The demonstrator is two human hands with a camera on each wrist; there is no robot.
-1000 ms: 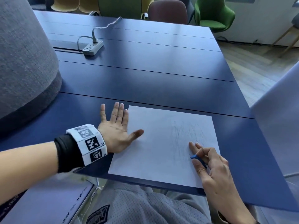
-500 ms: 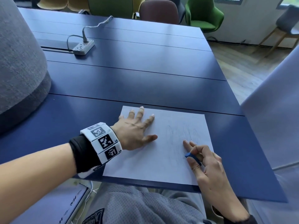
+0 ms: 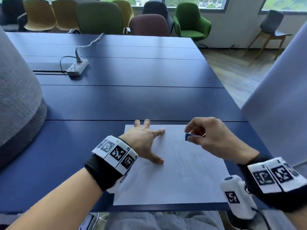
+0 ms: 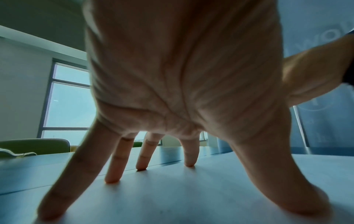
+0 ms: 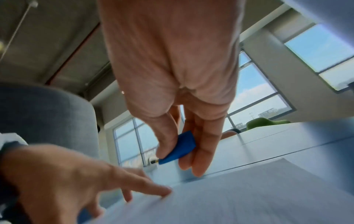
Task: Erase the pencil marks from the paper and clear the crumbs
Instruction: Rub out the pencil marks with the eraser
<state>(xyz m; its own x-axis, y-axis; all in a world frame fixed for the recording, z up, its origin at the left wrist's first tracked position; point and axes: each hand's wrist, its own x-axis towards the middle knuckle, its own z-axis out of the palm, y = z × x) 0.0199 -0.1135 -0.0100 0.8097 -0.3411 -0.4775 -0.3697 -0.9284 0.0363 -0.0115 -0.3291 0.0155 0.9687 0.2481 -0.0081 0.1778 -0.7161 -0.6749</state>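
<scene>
Pinched between my right hand's (image 3: 214, 138) thumb and fingers, I see a blue wedge-shaped eraser (image 3: 187, 136); my left hand (image 3: 144, 142) presses splayed, straight fingertips (image 4: 113, 178) on smooth white paper (image 3: 174, 176).

One paper (image 3: 174, 176), one eraser (image 3: 187, 136), two hands.

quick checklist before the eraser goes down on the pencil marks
1. Paper pinned: the left hand presses on its left part with spread fingers. Ok.
2. Eraser gripped: the right hand pinches it between thumb and fingers. Ok.
3. Eraser on the paper: it is held above the sheet, not touching. Not ok yet.
4. Pencil marks located: faint lines show mid-sheet, below the eraser. Ok.
5. Left hand out of the rubbing path: it sits left of the marks. Ok.
6. Crumbs on the sheet: none large enough to see. Cannot tell.
</scene>
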